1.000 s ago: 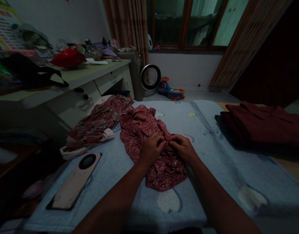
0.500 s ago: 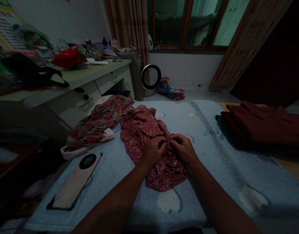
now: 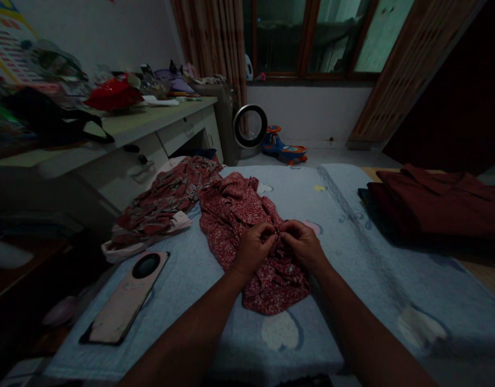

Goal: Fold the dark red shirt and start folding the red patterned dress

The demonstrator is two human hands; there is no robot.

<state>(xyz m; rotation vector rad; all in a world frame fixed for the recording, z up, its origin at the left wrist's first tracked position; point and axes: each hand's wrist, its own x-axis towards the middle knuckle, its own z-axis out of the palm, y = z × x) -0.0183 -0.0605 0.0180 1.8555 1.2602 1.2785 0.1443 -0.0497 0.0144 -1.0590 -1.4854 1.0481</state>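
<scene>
The crumpled red patterned garment [image 3: 235,207] is spread beneath both hands and beyond them. Its cloth is pinched between thumb and fingers by the left hand [image 3: 253,248] and likewise by the right hand [image 3: 304,244], both curled nearly closed, with fingertips almost meeting. The exact bit being gripped is hidden by the fingers and blurred by dimness. Both forearms [image 3: 202,322] are cut off at the bottom edge.

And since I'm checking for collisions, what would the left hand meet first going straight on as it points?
The left hand would probably meet the right hand first, over the red garment; depth is unclear.
</scene>
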